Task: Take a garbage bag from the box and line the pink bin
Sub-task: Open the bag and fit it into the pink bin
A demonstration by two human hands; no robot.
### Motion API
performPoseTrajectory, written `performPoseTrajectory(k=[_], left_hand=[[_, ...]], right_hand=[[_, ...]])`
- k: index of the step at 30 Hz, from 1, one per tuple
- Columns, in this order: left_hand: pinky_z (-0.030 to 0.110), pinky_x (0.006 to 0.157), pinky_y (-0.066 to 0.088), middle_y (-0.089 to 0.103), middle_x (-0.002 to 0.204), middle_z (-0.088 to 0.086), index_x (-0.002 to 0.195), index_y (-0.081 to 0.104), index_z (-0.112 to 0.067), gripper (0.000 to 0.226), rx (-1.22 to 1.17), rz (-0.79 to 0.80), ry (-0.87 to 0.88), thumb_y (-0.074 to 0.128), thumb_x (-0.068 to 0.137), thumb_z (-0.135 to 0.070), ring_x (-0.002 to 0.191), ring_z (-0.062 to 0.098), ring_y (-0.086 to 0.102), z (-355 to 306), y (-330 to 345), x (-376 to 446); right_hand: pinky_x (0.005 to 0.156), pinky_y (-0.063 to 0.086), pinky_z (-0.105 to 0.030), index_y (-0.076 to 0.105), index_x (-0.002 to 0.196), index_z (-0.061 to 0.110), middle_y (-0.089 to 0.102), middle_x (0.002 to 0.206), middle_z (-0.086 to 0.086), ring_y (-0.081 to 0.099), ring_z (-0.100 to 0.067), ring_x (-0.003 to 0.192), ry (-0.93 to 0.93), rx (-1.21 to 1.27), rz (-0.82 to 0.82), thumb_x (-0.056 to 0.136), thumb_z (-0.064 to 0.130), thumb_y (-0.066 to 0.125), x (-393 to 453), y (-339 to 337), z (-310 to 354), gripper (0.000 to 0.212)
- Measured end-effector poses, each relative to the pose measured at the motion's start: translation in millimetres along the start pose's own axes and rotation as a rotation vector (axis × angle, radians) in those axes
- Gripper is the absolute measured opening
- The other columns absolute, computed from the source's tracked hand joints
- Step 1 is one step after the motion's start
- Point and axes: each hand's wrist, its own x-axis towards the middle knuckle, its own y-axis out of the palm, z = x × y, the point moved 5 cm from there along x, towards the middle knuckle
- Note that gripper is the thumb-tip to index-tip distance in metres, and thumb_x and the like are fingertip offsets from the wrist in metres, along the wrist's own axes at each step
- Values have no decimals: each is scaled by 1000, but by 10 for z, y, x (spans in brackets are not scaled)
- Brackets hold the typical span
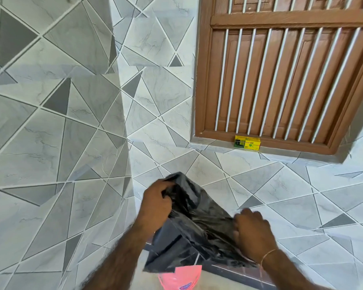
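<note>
A black garbage bag (195,225) is spread between both hands in front of the tiled wall. My left hand (156,203) grips its upper left edge. My right hand (253,232) pinches the right side of the bag lower down. The bag's bottom corner hangs just over the pink bin (179,278), which stands on the floor at the bottom edge of the view, only its rim and upper wall showing. The yellow garbage bag box (247,143) lies on the window sill, far above the hands.
A brown wooden window (281,80) with white bars fills the upper right. Grey geometric tiles cover the walls, and a tiled column corner (124,122) juts out on the left. A dark skirting strip (235,274) runs along the floor by the bin.
</note>
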Motion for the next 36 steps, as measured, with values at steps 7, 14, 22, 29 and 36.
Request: performPoseTrajectory(k=[7, 14, 22, 29, 36], left_hand=[[18, 91, 51, 66, 109, -6, 110, 71, -15, 48, -69, 261, 211, 46, 81, 13, 99, 10, 62, -441, 160, -90], [33, 99, 47, 53, 130, -6, 113, 68, -27, 33, 702, 235, 359, 57, 86, -11, 119, 19, 50, -218, -241, -22], [39, 89, 50, 61, 116, 7, 115, 60, -13, 26, 1071, 190, -27, 50, 91, -16, 110, 28, 58, 492, -347, -15], [40, 99, 46, 65, 122, 14, 124, 61, -15, 37, 565, 89, -163, 59, 88, -10, 108, 34, 62, 728, -350, 104], [40, 91, 50, 50, 119, 9, 131, 42, -24, 45, 854, 206, -25, 54, 88, -36, 109, 29, 58, 813, -286, 41]], right_hand=[[77, 48, -35, 56, 98, 24, 65, 95, 1, 60, -22, 88, -92, 819, -203, 66, 46, 51, 142, -167, 680, 40], [70, 45, -28, 65, 76, 18, 67, 78, -6, 65, -32, 84, 396, 1107, -382, 66, -17, 49, 432, 11, -208, 39], [68, 39, -36, 51, 85, 9, 53, 81, -7, 50, -28, 76, 325, 867, -545, 75, -16, 42, 294, -306, -630, 28], [52, 51, -39, 56, 88, 17, 55, 106, -7, 60, -31, 77, -371, -140, -112, 79, 23, 62, 61, -31, -114, 12], [79, 48, -39, 59, 119, 12, 51, 130, -11, 63, -35, 106, -43, -308, 152, 93, 13, 42, 119, 54, -363, 31]])
